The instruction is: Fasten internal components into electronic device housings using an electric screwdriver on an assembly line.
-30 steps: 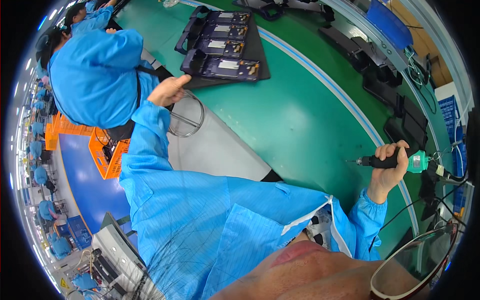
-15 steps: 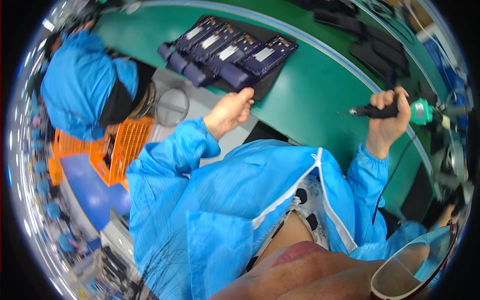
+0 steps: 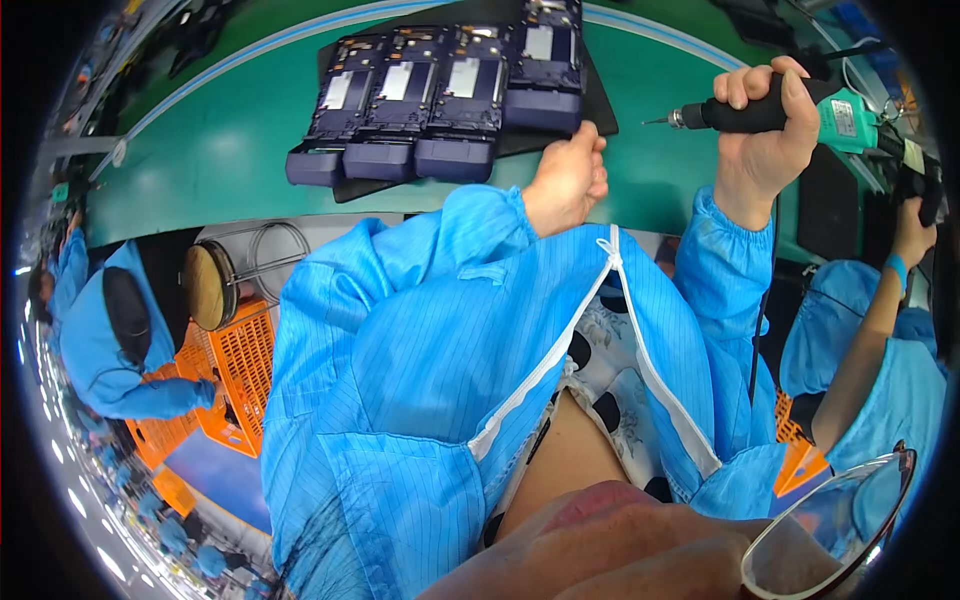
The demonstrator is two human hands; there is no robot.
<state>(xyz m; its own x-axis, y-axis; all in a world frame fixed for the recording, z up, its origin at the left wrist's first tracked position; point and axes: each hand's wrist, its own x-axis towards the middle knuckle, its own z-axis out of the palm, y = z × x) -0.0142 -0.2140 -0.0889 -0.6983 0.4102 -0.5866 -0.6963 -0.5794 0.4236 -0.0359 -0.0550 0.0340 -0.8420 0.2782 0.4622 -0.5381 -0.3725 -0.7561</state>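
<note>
The left hand (image 3: 566,182) rests loosely curled and empty at the near edge of the black tray (image 3: 598,100); it would do well to steady that tray. The right hand (image 3: 762,135) grips the electric screwdriver (image 3: 790,110), raised right of the four dark devices (image 3: 440,95); I'd bring the bit down square.

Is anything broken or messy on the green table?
Nothing stands out. Four dark devices lie neatly side by side on a black tray. The left hand rests by the tray's near edge, and the right hand holds an electric screwdriver above the table.
</note>
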